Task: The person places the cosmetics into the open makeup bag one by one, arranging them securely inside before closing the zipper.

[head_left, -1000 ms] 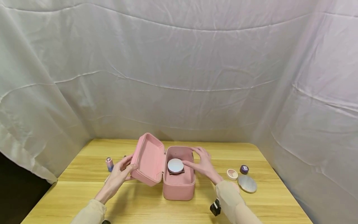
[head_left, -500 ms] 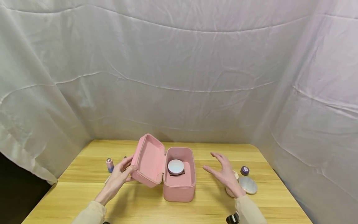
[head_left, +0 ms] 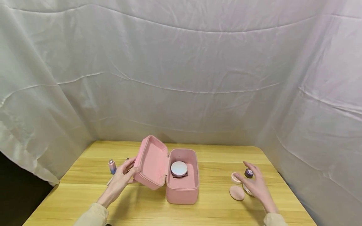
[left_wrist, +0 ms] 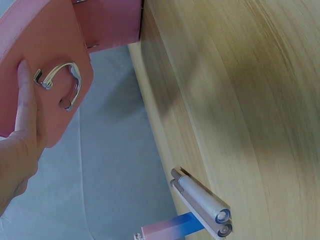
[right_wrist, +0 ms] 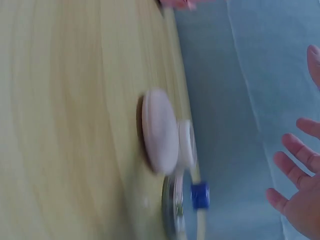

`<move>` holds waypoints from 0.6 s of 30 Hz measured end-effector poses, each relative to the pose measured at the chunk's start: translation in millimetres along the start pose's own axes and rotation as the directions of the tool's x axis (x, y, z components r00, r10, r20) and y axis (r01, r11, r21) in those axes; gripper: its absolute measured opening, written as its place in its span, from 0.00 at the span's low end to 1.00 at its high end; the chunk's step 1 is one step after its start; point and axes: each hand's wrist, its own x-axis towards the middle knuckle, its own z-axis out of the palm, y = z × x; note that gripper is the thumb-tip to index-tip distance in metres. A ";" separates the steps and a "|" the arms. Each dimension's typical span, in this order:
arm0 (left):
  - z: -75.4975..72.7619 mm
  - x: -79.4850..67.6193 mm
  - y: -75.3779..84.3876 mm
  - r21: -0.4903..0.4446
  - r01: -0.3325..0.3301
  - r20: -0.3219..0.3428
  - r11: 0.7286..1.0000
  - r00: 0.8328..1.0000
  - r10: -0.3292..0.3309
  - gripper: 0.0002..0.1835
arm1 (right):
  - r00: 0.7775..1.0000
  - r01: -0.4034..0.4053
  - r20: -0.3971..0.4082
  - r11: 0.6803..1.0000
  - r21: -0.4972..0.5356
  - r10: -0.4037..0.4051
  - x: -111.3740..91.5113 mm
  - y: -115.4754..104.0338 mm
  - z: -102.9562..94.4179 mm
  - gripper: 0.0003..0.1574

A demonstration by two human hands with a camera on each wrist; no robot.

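Note:
A pink cosmetic case [head_left: 182, 197] stands with its lid [head_left: 155, 155] swung up to the left. My left hand [head_left: 120, 179] grips the lid's outer edge, thumb at the rim; in the left wrist view a finger lies along its outside near a metal handle [left_wrist: 75, 82]. Inside the case, a round white compact [head_left: 179, 168] rests on a dark flat square item [head_left: 185, 175]. My right hand [head_left: 256, 185] hovers with spread fingers over a pink round pad [head_left: 237, 193], a cream round pot [head_left: 235, 178], a purple jar [head_left: 249, 173] and a silver disc-shaped compact [right_wrist: 172, 205], partly hidden by the hand.
On the table's left lie a pink-and-blue bottle [head_left: 112, 166] and two silver tubes [left_wrist: 200, 197], lying side by side. The wooden table [head_left: 215, 207] meets grey fabric curtains [head_left: 181, 110] at the back and sides.
My right hand has left the case's right rim and moved right and toward me, over the small cosmetics. My left hand keeps the lid where it was.

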 end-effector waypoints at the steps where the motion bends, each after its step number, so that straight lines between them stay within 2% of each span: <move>1: 0.1 -0.1 0.1 0.000 0.001 -0.001 1.000 1.000 -0.001 0.35 | 1.000 -0.014 -0.009 1.000 -0.007 0.014 -1.3 4.3 -3.9 0.44; 9: 0.0 -0.6 0.5 -0.004 -0.001 0.007 1.000 1.000 0.001 0.35 | 0.992 -0.119 -0.059 0.989 -0.085 0.114 -10.6 41.3 -30.8 0.49; 14: -0.3 -0.6 0.3 -0.004 -0.006 0.006 1.000 1.000 0.006 0.35 | 0.983 -0.184 -0.026 0.976 -0.113 0.182 -13.4 63.6 -42.4 0.53; 18: -0.4 -0.6 0.9 -0.002 -0.009 0.009 1.000 1.000 0.009 0.35 | 0.970 -0.234 0.038 0.963 -0.133 0.241 -15.2 77.9 -49.0 0.56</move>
